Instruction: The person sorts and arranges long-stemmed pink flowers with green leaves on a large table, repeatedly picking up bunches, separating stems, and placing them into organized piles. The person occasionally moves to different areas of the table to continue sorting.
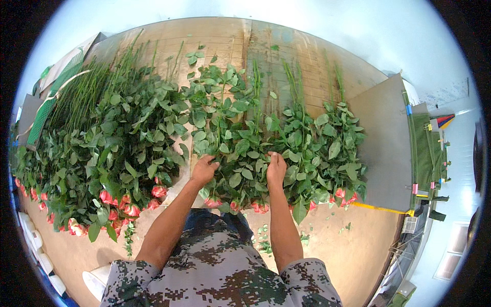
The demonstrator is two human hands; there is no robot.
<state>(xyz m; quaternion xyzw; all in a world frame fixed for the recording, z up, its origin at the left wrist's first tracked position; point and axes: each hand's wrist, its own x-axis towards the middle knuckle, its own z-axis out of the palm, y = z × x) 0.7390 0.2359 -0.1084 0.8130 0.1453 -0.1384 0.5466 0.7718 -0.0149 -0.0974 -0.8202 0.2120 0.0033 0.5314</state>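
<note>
My left hand (203, 170) is at the left side of a loose group of long-stemmed roses (239, 147), its fingertips among the leaves. On the right side of the same group, my right hand (276, 170) has its fingers curled in at the foliage. Leaves hide the fingertips, so whether either hand grips a stem cannot be made out. Pink-red blooms (261, 207) hang over the table's near edge between my forearms, with stems pointing away from me. More roses (332, 149) lie just right of my right hand.
A large heap of roses (126, 126) covers the left of the wooden table (230, 42). Green netting (57, 103) lies at its far left. A grey panel (383, 146) stands at the right end. Fallen leaves (264, 245) dot the floor; a white object (96, 282) stands lower left.
</note>
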